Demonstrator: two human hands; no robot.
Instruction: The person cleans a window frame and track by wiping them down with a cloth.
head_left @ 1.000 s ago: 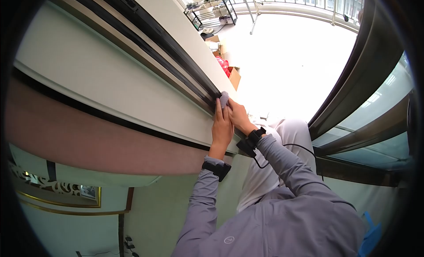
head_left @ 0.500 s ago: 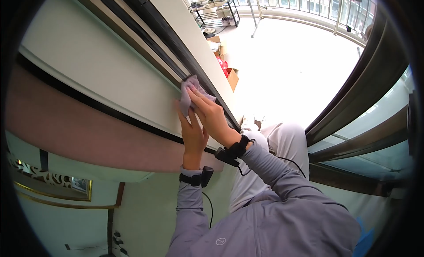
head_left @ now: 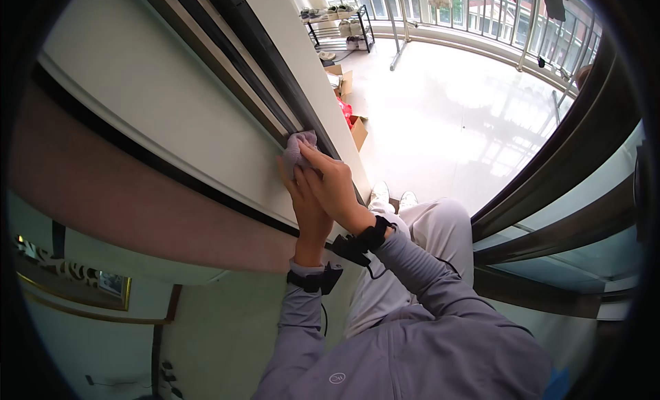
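On the grooved frame (head_left: 209, 60), a cloth (head_left: 296, 152) lies bunched.
The right grip (head_left: 337, 188) holds it, fingers pressed together; the left grip (head_left: 311, 213) sits partly hidden, its closure unclear. Uneven pressure against the dark rail (head_left: 265, 60) could snag the cloth or slip fingertips off.

The right hand (head_left: 338, 189) holds a bunched cloth (head_left: 298, 151) against the dark grooved frame (head_left: 265, 70), touching the left hand (head_left: 311, 211). A shoe rack (head_left: 338, 28) stands far beyond.

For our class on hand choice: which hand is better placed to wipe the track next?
Probably the right hand: its fingers lie over the cloth at the track; the left hand is partly covered.
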